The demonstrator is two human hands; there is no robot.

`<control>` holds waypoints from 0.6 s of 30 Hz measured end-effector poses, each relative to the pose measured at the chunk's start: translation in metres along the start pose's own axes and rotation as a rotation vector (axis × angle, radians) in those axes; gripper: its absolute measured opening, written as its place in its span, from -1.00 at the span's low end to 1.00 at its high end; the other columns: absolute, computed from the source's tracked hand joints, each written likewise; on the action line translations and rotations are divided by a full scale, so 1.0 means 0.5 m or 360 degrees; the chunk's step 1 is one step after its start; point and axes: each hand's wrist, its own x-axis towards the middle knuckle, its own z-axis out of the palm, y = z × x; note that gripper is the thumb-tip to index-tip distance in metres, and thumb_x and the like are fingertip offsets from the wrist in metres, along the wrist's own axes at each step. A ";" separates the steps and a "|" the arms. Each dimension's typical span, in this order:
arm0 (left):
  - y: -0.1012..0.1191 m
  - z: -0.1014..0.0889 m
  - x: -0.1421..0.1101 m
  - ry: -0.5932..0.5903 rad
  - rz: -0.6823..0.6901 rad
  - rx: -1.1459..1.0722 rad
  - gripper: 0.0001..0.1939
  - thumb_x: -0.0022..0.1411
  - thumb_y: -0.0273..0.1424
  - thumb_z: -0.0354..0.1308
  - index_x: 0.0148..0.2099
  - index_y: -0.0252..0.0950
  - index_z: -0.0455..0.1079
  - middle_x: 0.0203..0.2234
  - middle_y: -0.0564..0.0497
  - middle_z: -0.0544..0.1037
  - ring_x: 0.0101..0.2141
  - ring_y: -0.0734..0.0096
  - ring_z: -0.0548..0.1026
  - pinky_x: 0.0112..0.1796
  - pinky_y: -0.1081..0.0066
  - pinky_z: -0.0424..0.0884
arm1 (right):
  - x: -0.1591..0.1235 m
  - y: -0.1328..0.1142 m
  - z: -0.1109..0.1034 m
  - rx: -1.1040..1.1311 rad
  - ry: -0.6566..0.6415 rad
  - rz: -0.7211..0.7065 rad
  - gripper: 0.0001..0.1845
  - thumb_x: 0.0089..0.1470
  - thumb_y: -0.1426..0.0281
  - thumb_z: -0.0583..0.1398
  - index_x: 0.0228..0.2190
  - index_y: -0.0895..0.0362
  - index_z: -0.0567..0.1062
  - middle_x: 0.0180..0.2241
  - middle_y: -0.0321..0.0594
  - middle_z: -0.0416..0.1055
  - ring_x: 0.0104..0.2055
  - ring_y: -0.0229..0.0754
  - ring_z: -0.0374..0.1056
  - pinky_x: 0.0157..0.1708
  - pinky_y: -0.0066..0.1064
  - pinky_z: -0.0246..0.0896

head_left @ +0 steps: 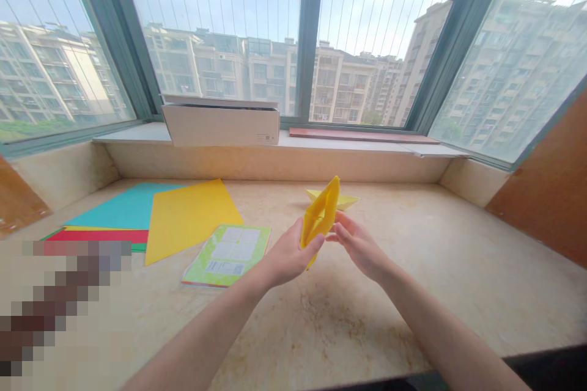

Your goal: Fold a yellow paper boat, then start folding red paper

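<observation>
A yellow folded paper boat [326,208] is held up on a steep tilt, its hollow side turned toward me. My left hand [291,252] grips its lower left end, thumb on the near side and fingers hidden behind. Close by its right edge is my right hand [360,244], fingers apart and loosely bent. Those fingertips lie at the boat's side; whether they press on it I cannot tell. Behind the held boat, a second, paler yellow paper boat [347,202] rests on the stone-like surface, partly hidden.
Left on the surface [413,220] lie a large yellow sheet [190,217], a blue sheet [119,208], a red sheet [110,236] and a green printed packet [229,250]. A white box [222,125] stands on the window ledge. Pixelation covers the lower left corner.
</observation>
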 end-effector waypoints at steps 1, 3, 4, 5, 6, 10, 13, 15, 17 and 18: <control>0.000 0.003 -0.001 -0.0036 -0.0019 -0.0024 -0.46 0.38 -0.04 0.08 0.28 -0.18 0.25 0.04 -0.19 0.48 -0.11 0.12 0.52 -0.36 0.37 0.49 | -0.001 -0.002 0.003 0.0001 -0.0020 0.0001 -0.51 0.24 -0.01 0.21 0.06 0.00 0.48 0.03 -0.10 0.52 0.02 -0.01 0.45 0.01 -0.17 0.35; -0.001 0.007 -0.002 -0.0100 -0.0053 -0.0074 -0.44 0.42 -0.02 -0.01 0.28 -0.26 0.26 0.00 -0.21 0.50 -0.09 0.11 0.52 -0.27 0.30 0.51 | 0.000 -0.005 0.006 -0.0020 -0.0022 0.0011 -0.55 0.23 0.00 0.23 -0.03 0.04 0.49 -0.07 -0.12 0.54 -0.03 -0.02 0.46 -0.01 -0.18 0.35; -0.002 0.009 -0.001 -0.0106 -0.0053 -0.0088 -0.44 0.43 -0.02 -0.02 0.27 -0.28 0.28 -0.02 -0.22 0.51 -0.08 0.11 0.52 -0.23 0.28 0.52 | 0.000 -0.005 0.007 -0.0039 -0.0014 0.0018 -0.55 0.21 -0.01 0.24 -0.05 0.05 0.49 -0.11 -0.13 0.54 -0.07 -0.02 0.47 -0.03 -0.19 0.36; -0.003 0.011 0.000 -0.0095 -0.0042 -0.0095 -0.45 0.43 -0.02 -0.01 0.25 -0.30 0.31 -0.03 -0.22 0.52 -0.07 0.11 0.52 -0.18 0.25 0.51 | 0.001 -0.004 0.008 -0.0055 -0.0012 0.0023 -0.54 0.19 -0.02 0.26 -0.06 0.05 0.48 -0.14 -0.14 0.54 -0.10 -0.03 0.47 -0.05 -0.20 0.36; -0.005 0.013 0.002 -0.0069 -0.0028 -0.0104 -0.46 0.42 -0.03 0.02 0.22 -0.31 0.34 -0.04 -0.22 0.53 -0.05 0.10 0.51 -0.13 0.22 0.50 | 0.001 -0.003 0.008 -0.0068 -0.0012 0.0024 -0.51 0.16 -0.03 0.28 -0.06 0.05 0.48 -0.14 -0.14 0.54 -0.11 -0.03 0.48 -0.07 -0.20 0.37; -0.015 0.019 0.010 0.0042 -0.0072 -0.0298 -0.53 0.39 -0.08 0.08 0.12 -0.35 0.37 -0.08 -0.23 0.55 -0.08 0.08 0.55 -0.07 0.11 0.50 | -0.001 -0.001 0.014 -0.0132 -0.0026 0.0019 -0.46 0.13 -0.07 0.28 -0.05 0.06 0.48 -0.15 -0.13 0.54 -0.16 -0.03 0.49 -0.15 -0.22 0.40; -0.019 0.022 0.014 0.0080 -0.0119 -0.0514 -0.66 0.37 -0.25 0.11 0.09 -0.34 0.37 -0.07 -0.20 0.56 -0.07 0.10 0.57 -0.06 0.09 0.53 | -0.004 -0.001 0.020 -0.0212 -0.0020 0.0013 -0.49 0.27 -0.06 0.13 -0.02 0.07 0.50 -0.13 -0.10 0.56 -0.16 -0.04 0.50 -0.13 -0.20 0.41; -0.018 0.022 0.014 0.0076 -0.0175 -0.0592 -0.69 0.32 -0.39 0.13 0.08 -0.33 0.37 -0.06 -0.19 0.56 -0.06 0.11 0.58 -0.05 0.10 0.54 | -0.006 0.001 0.023 -0.0288 0.0042 0.0007 -0.53 0.32 0.01 0.10 0.02 0.07 0.49 -0.10 -0.10 0.56 -0.14 -0.04 0.49 -0.11 -0.19 0.40; -0.017 0.024 0.014 0.0087 -0.0243 -0.0580 -0.69 0.28 -0.46 0.13 0.07 -0.34 0.37 -0.04 -0.20 0.56 -0.08 0.12 0.59 -0.07 0.11 0.56 | -0.007 0.004 0.025 -0.0383 0.0132 0.0008 -0.58 0.30 0.09 0.15 0.01 0.09 0.50 -0.11 -0.10 0.56 -0.14 -0.02 0.48 -0.13 -0.20 0.39; -0.016 0.025 0.013 0.0094 -0.0263 -0.0561 -0.70 0.28 -0.47 0.12 0.06 -0.35 0.38 -0.04 -0.20 0.56 -0.08 0.12 0.59 -0.08 0.12 0.56 | -0.008 0.006 0.025 -0.0431 0.0170 0.0015 -0.62 0.27 0.13 0.18 -0.01 0.10 0.52 -0.14 -0.11 0.57 -0.15 -0.02 0.48 -0.16 -0.21 0.39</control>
